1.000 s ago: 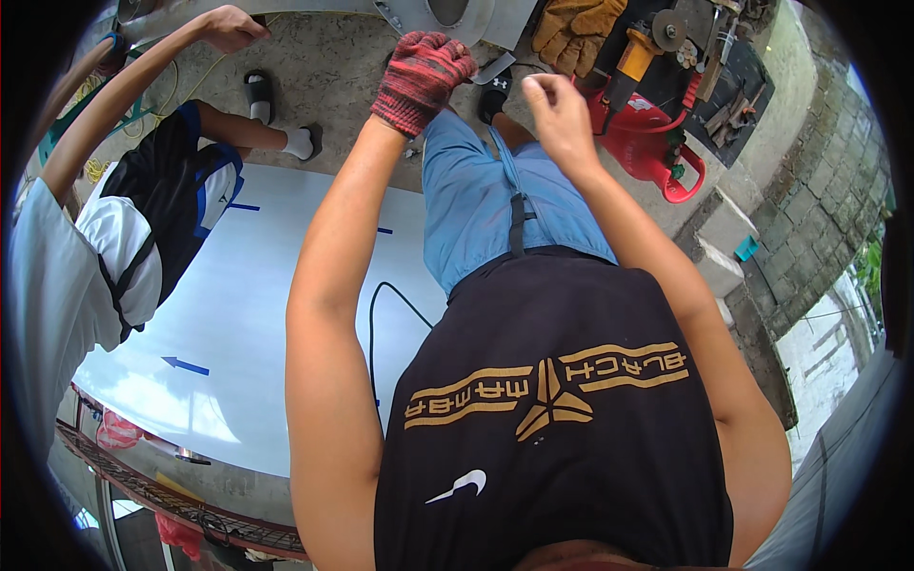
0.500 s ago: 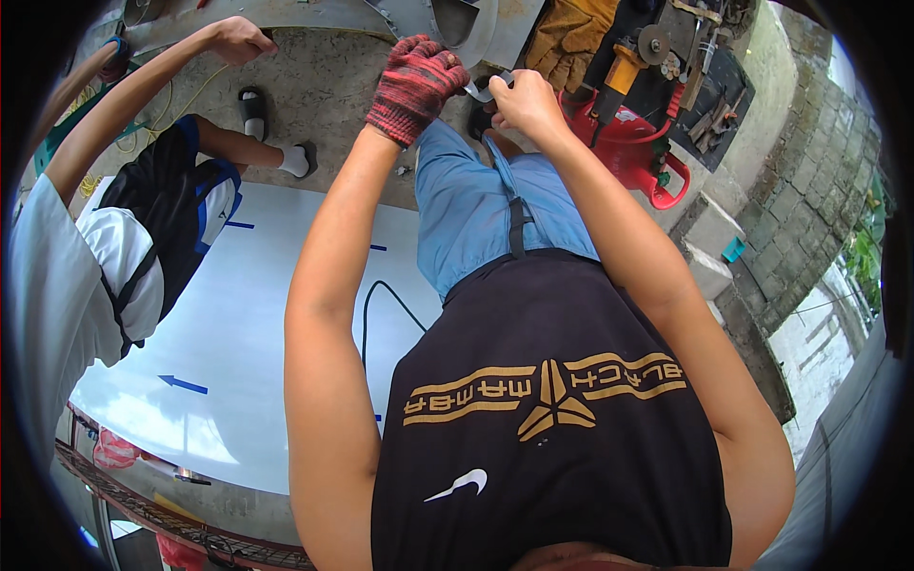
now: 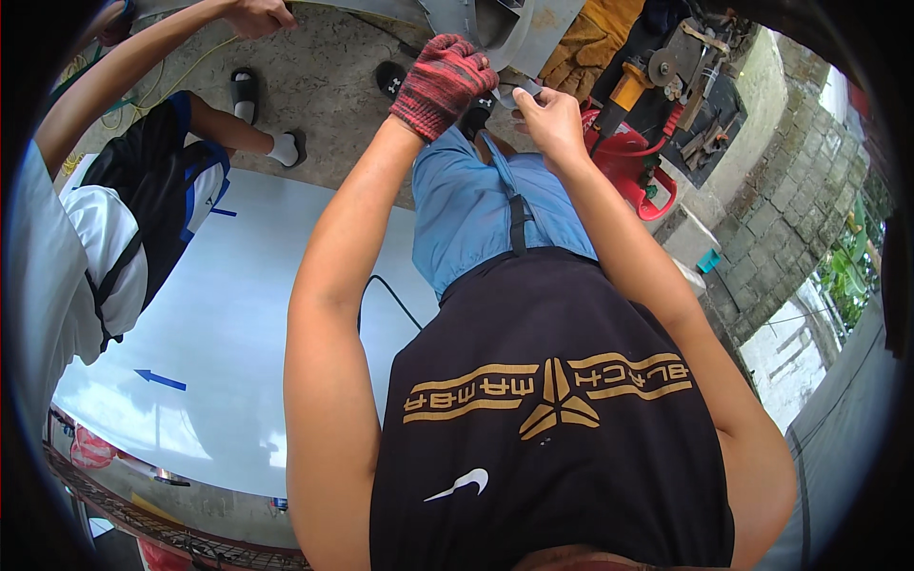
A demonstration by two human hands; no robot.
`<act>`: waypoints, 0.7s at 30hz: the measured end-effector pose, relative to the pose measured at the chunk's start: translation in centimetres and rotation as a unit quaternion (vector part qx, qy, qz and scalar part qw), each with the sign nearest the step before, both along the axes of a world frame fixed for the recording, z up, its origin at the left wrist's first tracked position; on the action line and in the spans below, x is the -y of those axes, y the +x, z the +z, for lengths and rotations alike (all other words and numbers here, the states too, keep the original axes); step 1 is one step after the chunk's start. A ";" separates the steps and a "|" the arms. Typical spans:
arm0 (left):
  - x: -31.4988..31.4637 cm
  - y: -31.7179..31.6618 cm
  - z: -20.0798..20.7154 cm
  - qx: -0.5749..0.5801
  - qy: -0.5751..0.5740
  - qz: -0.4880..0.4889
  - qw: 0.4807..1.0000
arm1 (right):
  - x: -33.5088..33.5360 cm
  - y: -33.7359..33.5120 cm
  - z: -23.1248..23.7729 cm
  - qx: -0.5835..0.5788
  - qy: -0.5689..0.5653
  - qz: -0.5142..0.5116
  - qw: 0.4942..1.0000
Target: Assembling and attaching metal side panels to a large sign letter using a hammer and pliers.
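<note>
My left hand (image 3: pixel 444 88), in a red-and-black knit glove, is closed with its fingers curled near the edge of a grey metal piece (image 3: pixel 451 17). What lies inside that grip is hidden. Bare, my right hand (image 3: pixel 556 126) pinches a thin grey strip (image 3: pixel 522 83) between thumb and fingers. The strip's other side runs toward the gloved hand, but I cannot tell whether both hands hold it. Both hands are close together at the top of the view, just below the metal piece.
Tan leather work gloves (image 3: pixel 583 48) lie right of the metal piece. Beyond them are a yellow-and-black angle grinder (image 3: pixel 626 89) and a red plastic container (image 3: pixel 657 198). At left stands another person, one arm (image 3: pixel 143 49) stretched forward. A large white sheet (image 3: pixel 257 314) lies behind me.
Both my hands have shifted slightly right, and the right one has turned and lowered a little. The other person's hand appears higher in view as the whole view shifts.
</note>
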State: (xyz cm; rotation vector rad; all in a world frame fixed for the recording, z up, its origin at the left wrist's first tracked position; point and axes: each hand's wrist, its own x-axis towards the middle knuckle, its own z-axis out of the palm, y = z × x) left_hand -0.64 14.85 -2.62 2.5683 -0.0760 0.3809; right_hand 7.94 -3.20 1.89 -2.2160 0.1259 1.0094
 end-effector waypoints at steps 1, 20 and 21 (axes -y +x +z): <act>0.0 0.1 0.1 0.000 0.001 -0.003 1.000 | 0.0 0.0 -0.1 0.001 -0.001 0.000 1.000; 0.2 -0.6 -0.6 0.027 -0.046 0.045 0.998 | -3.0 2.1 3.6 0.131 -0.003 0.380 0.916; 0.3 -0.6 -0.4 0.025 -0.039 0.050 0.998 | -3.1 2.1 3.8 0.122 0.008 0.388 0.913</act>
